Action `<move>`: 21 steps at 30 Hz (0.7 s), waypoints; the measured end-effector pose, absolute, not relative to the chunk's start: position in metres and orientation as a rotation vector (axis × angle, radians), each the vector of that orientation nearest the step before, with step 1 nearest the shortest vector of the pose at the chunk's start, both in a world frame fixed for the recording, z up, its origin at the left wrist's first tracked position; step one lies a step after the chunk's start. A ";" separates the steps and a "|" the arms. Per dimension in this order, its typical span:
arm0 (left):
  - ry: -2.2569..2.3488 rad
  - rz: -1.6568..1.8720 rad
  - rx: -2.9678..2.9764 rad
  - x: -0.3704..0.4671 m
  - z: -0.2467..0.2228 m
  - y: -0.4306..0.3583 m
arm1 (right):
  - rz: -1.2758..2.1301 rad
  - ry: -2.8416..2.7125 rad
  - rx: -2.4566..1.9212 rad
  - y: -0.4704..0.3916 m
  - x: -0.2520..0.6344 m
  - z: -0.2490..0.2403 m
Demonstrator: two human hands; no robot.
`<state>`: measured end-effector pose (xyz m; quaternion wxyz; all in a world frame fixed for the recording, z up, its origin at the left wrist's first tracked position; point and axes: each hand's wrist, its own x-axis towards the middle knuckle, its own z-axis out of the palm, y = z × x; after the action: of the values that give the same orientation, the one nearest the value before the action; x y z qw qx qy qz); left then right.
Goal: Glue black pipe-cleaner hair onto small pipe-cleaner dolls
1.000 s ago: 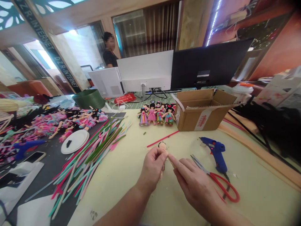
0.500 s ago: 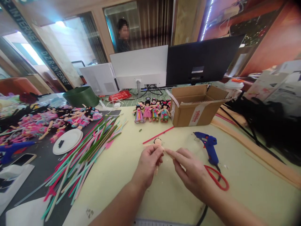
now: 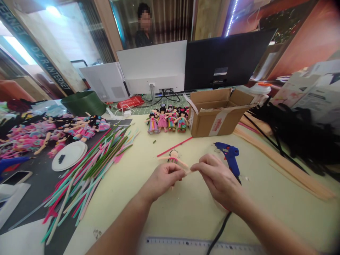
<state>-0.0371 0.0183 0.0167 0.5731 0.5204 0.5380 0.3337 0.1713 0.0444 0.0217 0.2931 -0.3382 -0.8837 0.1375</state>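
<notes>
A small doll (image 3: pixel 174 154) with a pale head, outstretched arms and a striped body is at the middle of the table. My left hand (image 3: pixel 165 177) is closed around its lower body, thumb and forefinger pinched together, hiding much of it. Just to the right, my right hand (image 3: pixel 216 179) is closed in a pinch. Something thin and pale shows between the two sets of fingertips, too small to name. Behind my right hand lies a blue glue gun (image 3: pixel 230 159), its black cable (image 3: pixel 222 226) running toward me. A thin red stick (image 3: pixel 174 146) lies beyond the doll.
Several finished dolls (image 3: pixel 162 122) stand beside an open cardboard box (image 3: pixel 202 124). Many coloured pipe cleaners (image 3: pixel 92 173) spread on the left, near white plates (image 3: pixel 77 152) and a doll pile (image 3: pixel 82 130). A ruler (image 3: pixel 170 242) lies in front. Behind the monitors (image 3: pixel 154 67) is a person.
My right hand has drawn slightly away from the left, its forefinger now curled into a pinch. More of the doll's striped body and arms shows. The view has shifted, bringing the ruler further in.
</notes>
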 end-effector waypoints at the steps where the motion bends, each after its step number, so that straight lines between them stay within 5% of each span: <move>1: 1.263 0.756 1.237 -0.037 0.017 0.018 | 0.364 -2.364 -0.894 0.044 0.171 0.022; 21: 1.311 0.643 1.442 -0.031 0.015 0.017 | 0.317 -2.503 -0.792 0.043 0.172 0.027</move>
<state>-0.0311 0.0167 0.0153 0.5180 0.6010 0.5465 0.2680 0.1719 0.0425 0.0266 0.2462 -0.2903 -0.9174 0.1163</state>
